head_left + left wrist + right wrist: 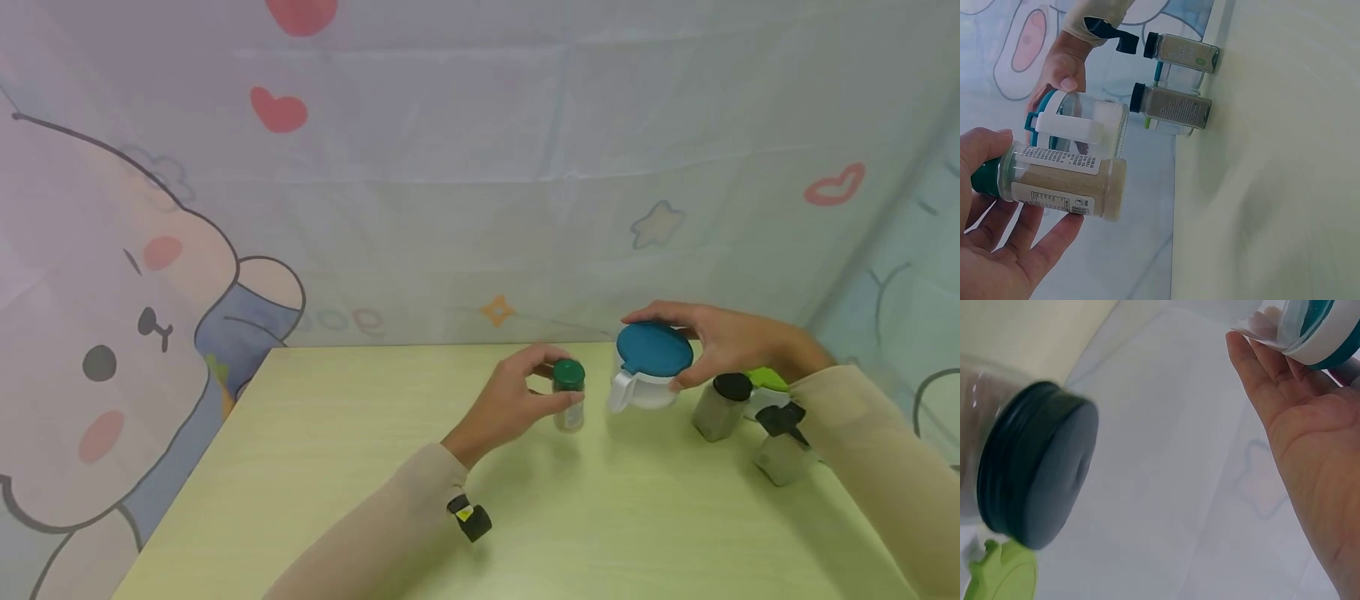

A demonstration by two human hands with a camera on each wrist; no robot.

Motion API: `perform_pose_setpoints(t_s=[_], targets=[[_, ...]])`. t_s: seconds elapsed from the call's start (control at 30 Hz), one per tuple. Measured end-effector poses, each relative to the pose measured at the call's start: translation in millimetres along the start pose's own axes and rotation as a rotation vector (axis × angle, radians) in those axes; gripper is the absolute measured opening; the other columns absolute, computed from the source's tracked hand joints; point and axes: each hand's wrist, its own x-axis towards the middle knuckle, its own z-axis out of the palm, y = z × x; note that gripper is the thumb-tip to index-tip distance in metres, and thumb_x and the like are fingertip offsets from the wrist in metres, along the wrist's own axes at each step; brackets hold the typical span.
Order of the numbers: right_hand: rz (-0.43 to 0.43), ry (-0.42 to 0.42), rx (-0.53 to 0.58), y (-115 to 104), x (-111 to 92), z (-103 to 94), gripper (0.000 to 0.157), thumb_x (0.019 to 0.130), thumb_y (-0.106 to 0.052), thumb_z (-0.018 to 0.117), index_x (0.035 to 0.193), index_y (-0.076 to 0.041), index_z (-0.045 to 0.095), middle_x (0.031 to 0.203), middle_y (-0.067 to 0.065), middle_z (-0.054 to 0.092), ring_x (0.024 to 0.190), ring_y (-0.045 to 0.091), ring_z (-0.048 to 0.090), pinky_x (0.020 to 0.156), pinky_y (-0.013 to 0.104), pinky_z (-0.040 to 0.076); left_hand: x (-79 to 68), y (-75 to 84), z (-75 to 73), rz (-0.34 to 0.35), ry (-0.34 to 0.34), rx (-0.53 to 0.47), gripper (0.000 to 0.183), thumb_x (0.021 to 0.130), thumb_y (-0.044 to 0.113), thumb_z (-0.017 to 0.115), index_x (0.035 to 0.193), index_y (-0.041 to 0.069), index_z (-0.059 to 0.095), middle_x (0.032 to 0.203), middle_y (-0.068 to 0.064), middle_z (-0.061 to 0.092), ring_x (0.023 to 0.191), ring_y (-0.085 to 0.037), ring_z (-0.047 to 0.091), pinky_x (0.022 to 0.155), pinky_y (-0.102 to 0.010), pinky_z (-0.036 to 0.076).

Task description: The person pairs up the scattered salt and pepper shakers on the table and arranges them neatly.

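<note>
My left hand [510, 400] grips a spice jar [1060, 178] with a dark green lid [568, 372], thumb on one side and fingers on the other. Tan powder fills this clear jar, and printed labels face the left wrist camera. To its right, my right hand [720, 340] holds a clear, wide canister [1100, 119] by its sides. A blue lid [654, 350] covers the canister, and its white handle [621, 390] points toward the left hand. Both containers are upright above the tabletop, close beside each other. The right wrist view cuts off part of the canister.
Right of the canister stand a black-lidded jar [720, 408] and a second similar jar [782, 458], partly behind the right wrist's strap. A container with a bright green lid [768, 380] is behind them. The pale table [360, 433] ends at a printed curtain [465, 225].
</note>
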Motion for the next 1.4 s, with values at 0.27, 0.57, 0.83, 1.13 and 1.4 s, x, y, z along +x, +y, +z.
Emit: perform_pose_setpoints(t_s=[0.27, 0.57, 0.83, 1.13, 1.4], targets=[[-0.027, -0.005, 0.026, -8.3, 7.0, 7.6, 0.083, 0.08, -0.024, 0.086, 0.151, -0.029, 0.042, 0.143, -0.007, 0.05, 0.122, 0.016, 0.052, 0.102, 0.045, 0.048, -15.5, 4.7, -7.5, -0.018, 0.012, -0.014, 0.041, 0.09, 0.027, 0.08, 0.128, 0.021, 0.066, 0.116, 0.009, 0.067, 0.104, -0.015, 0.064, 0.078, -0.031, 0.059], [-0.07, -0.02, 0.017, -17.2, 19.1, 16.2, 0.081, 0.079, -0.027, 0.086, 0.149, -0.031, 0.044, 0.139, -0.01, 0.053, 0.12, 0.015, 0.055, 0.101, 0.044, 0.05, -34.1, 7.0, -16.3, -0.053, 0.029, -0.057, 0.041, 0.09, 0.022, 0.079, 0.128, 0.025, 0.065, 0.115, 0.006, 0.066, 0.105, -0.015, 0.063, 0.079, -0.031, 0.061], [-0.109, -0.036, 0.053, -21.3, 26.6, 24.4, 0.082, 0.08, -0.027, 0.087, 0.149, -0.028, 0.043, 0.139, -0.009, 0.053, 0.12, 0.016, 0.055, 0.101, 0.039, 0.05, -45.4, 6.7, -22.0, -0.053, 0.052, -0.063, 0.041, 0.09, 0.018, 0.079, 0.128, 0.027, 0.065, 0.114, 0.004, 0.066, 0.105, -0.017, 0.063, 0.079, -0.031, 0.062], [-0.119, -0.044, 0.055, -29.4, 38.0, 33.8, 0.081, 0.079, -0.03, 0.086, 0.149, -0.026, 0.045, 0.136, -0.011, 0.054, 0.119, 0.015, 0.055, 0.1, 0.046, 0.05, -59.4, 6.5, -27.7, -0.042, 0.059, -0.051, 0.045, 0.089, 0.013, 0.08, 0.131, 0.024, 0.064, 0.118, 0.003, 0.065, 0.104, -0.017, 0.063, 0.081, -0.029, 0.061], [-0.129, -0.039, 0.075, -33.1, 48.0, 42.5, 0.083, 0.079, -0.032, 0.087, 0.15, -0.032, 0.044, 0.139, -0.011, 0.053, 0.122, 0.016, 0.054, 0.102, 0.051, 0.049, -70.7, 9.5, -31.5, -0.024, 0.069, -0.054, 0.047, 0.09, 0.013, 0.079, 0.132, 0.024, 0.063, 0.116, 0.002, 0.064, 0.103, -0.018, 0.063, 0.081, -0.03, 0.062]])
